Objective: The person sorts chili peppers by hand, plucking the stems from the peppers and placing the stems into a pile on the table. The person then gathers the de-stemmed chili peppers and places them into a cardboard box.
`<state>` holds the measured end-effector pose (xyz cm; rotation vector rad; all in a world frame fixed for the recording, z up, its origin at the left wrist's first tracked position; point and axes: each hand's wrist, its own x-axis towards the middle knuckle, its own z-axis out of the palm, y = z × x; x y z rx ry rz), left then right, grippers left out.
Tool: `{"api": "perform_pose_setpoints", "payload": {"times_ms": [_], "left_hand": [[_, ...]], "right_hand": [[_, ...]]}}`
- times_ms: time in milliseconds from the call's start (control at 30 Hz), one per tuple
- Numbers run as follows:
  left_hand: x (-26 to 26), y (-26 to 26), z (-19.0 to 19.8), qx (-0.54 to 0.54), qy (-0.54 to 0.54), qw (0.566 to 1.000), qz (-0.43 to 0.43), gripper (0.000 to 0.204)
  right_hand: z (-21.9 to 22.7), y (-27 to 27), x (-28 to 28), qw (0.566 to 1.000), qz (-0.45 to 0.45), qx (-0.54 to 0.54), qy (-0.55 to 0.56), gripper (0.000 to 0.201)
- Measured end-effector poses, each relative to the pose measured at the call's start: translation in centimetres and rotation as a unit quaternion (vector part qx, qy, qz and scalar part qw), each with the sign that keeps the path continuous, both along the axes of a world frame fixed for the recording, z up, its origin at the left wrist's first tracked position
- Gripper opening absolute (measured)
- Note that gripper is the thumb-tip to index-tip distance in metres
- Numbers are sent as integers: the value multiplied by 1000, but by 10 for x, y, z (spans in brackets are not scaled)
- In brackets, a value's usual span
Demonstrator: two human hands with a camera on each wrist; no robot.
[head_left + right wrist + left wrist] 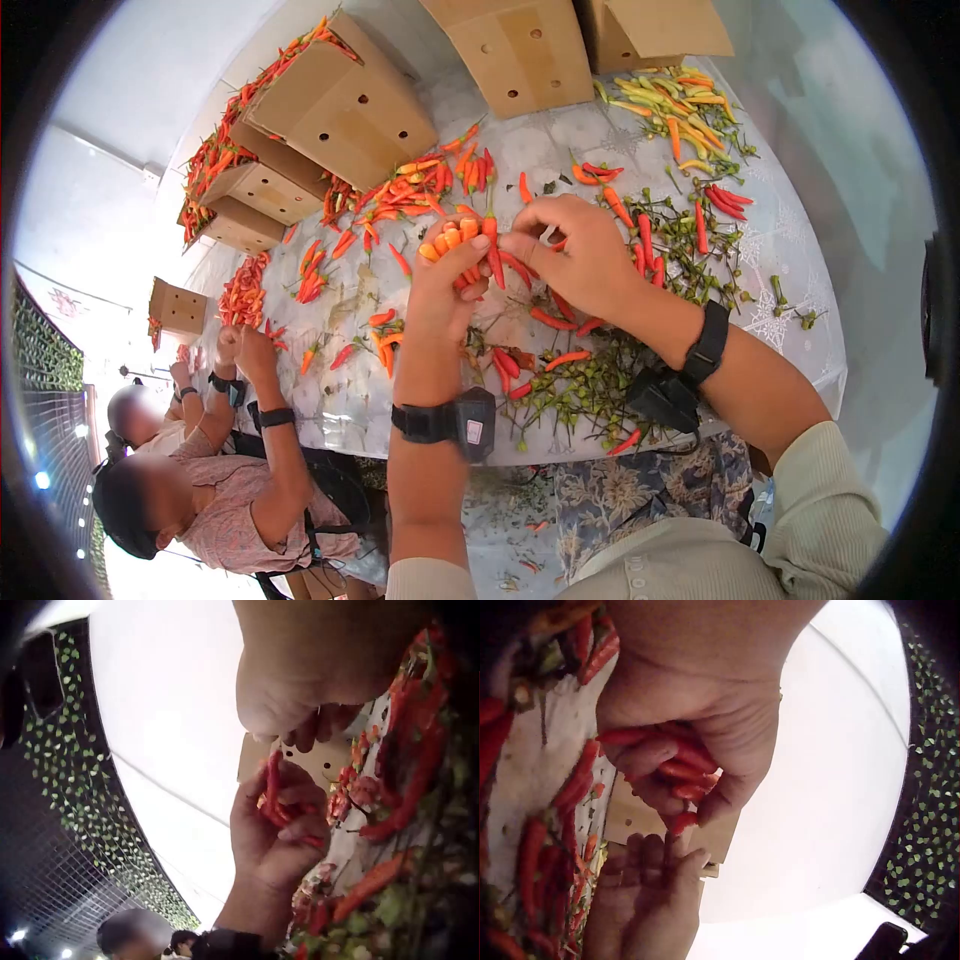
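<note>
Several orange-red peppers (453, 238) are bunched in the left hand (440, 285), whose fingers curl round them. Its thumb pinches a red pepper (493, 250) with a green stem pointing away from the body. Just right of that pepper is the right hand (575, 250), fingers bent loosely and no pepper visible in them. In the left wrist view, the left hand (697, 727) holds red peppers (686, 761) above the right hand (645, 900), whose palm shows. The right wrist view has the right hand (315, 690) over the left hand (274, 840); its fingertips are partly hidden.
Loose peppers (410, 190) and green stems (590, 385) are scattered over the covered table (790, 260). Cardboard boxes (345, 105) stand along the far side, some full of peppers. Yellow peppers (690, 110) lie at the far right. Two people (240, 500) work at left.
</note>
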<state>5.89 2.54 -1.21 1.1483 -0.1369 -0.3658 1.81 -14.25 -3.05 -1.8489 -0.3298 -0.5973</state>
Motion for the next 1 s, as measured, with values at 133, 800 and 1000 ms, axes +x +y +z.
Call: {"api": "perform_pose_setpoints", "payload": {"times_ms": [133,800,1000], "left_hand": [[-3,3,0,4,-1,998,-64,27],[-1,-1,-9,22,-18,993,-115,25],[-5,0,1,-14,-18,993,-114,18]], "right_hand": [[8,-5,0,985,78,126,83,20],[10,-2,-1,994,-51,-10,-91,14],[13,-2,1,994,-30,-26,-100,14]]}}
